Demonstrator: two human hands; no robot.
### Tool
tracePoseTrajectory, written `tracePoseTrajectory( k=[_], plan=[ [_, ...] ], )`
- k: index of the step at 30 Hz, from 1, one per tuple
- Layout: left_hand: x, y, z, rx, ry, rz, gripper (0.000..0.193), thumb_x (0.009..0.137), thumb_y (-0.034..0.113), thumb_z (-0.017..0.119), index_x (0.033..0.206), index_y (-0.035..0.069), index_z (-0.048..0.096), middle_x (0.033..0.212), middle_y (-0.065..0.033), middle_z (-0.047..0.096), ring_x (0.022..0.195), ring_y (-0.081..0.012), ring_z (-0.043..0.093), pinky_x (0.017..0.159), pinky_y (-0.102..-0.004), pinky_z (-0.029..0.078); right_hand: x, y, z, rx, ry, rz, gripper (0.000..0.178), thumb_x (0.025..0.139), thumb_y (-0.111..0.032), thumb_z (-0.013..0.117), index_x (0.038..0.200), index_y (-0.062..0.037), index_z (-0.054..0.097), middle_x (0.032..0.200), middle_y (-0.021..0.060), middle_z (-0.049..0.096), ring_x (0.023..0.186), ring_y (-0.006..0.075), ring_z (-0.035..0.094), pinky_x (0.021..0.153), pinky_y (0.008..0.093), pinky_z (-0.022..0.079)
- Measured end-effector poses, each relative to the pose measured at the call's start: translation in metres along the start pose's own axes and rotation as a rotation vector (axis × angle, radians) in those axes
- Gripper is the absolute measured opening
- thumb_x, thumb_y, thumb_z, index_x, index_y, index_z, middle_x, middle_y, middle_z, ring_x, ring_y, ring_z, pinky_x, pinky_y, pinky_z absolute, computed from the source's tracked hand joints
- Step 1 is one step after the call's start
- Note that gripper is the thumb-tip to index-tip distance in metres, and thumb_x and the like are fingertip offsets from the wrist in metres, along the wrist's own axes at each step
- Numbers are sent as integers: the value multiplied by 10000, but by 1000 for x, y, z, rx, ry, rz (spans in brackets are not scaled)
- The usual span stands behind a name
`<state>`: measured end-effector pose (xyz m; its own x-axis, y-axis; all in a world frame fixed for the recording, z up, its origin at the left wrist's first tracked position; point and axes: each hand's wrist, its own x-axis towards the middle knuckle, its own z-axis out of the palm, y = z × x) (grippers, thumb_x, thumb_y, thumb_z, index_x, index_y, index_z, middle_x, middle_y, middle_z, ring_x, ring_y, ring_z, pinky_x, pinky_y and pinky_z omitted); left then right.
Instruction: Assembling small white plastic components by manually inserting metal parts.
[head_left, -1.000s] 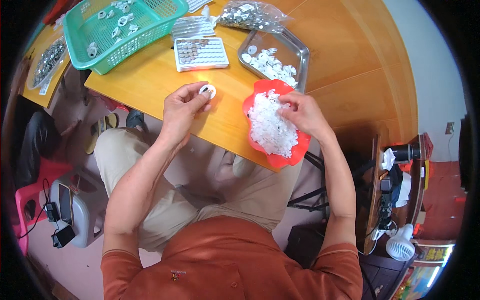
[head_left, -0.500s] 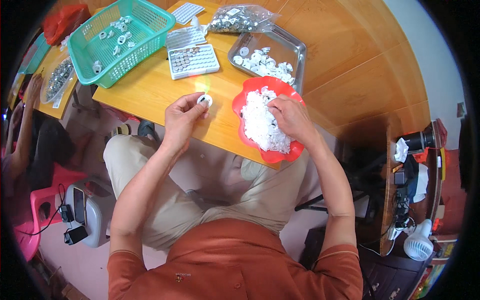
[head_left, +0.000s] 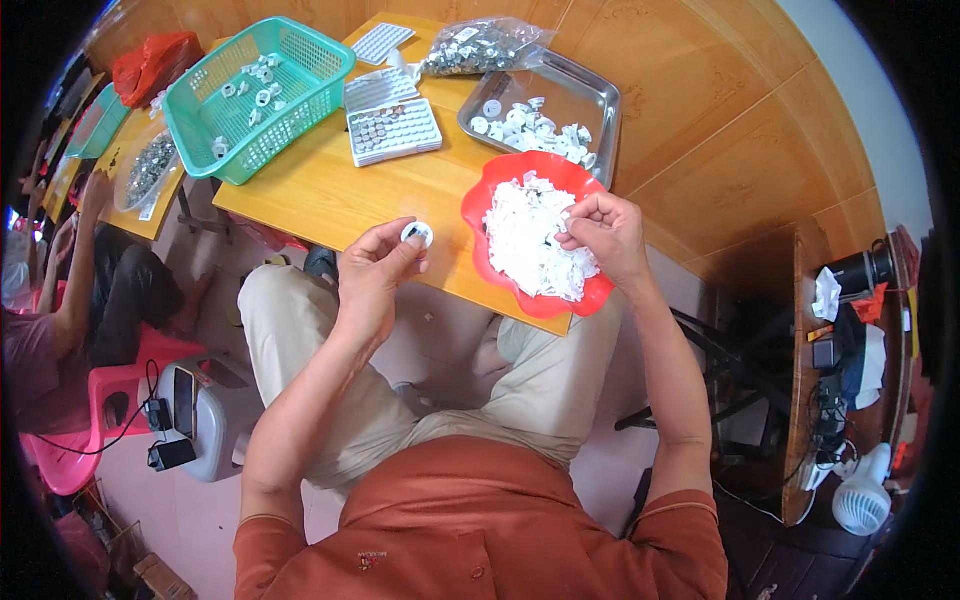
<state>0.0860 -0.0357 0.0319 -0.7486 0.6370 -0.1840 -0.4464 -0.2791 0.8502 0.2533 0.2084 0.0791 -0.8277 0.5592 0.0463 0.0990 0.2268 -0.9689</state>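
Note:
My left hand (head_left: 375,275) pinches a round white plastic part (head_left: 418,234) with a dark spot in its middle, held between thumb and fingers just past the table's near edge. Over the right side of a red scalloped bowl (head_left: 478,205), my right hand (head_left: 612,240) is closed in a pinch. What its fingertips hold, if anything, is too small to make out against the pile. The bowl is heaped with small white pieces (head_left: 530,240), and a few dark bits show among them.
Behind the bowl stands a metal tray (head_left: 590,85) with white plastic parts. A white compartment case (head_left: 395,132) holds several round metal pieces. Further off are a clear bag of metal parts (head_left: 485,45) and a green basket (head_left: 262,135). Another person (head_left: 75,290) sits at the left.
My right hand has risen out of the white pieces, its fingertips now pinched above them. My left hand keeps hold of the round part. The whole view has shifted slightly.

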Motion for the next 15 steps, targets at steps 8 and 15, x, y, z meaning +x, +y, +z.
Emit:
tracePoseTrajectory(
  k=[8, 15],
  plan=[
    [-35, 6, 25, -17, -17, 27, 246, 888, 22, 654, 1128, -21, 627, 958, -64, 673, 813, -118, 624, 715, -262, 529, -14, -12, 14, 211, -29, 33, 205, 897, -26, 617, 1078, 70, 626, 921, 120, 662, 794, 166, 684, 684, 281, 594],
    [-49, 1, 47, 11, -57, -2, 258, 888, 31, 653, 1137, -28, 624, 977, -81, 673, 807, -114, 635, 701, -236, 542, -28, -13, 26, 370, -81, -50, 257, 877, -1, 649, 1119, 77, 611, 935, 131, 663, 836, 170, 685, 742, 284, 595]
  ],
)
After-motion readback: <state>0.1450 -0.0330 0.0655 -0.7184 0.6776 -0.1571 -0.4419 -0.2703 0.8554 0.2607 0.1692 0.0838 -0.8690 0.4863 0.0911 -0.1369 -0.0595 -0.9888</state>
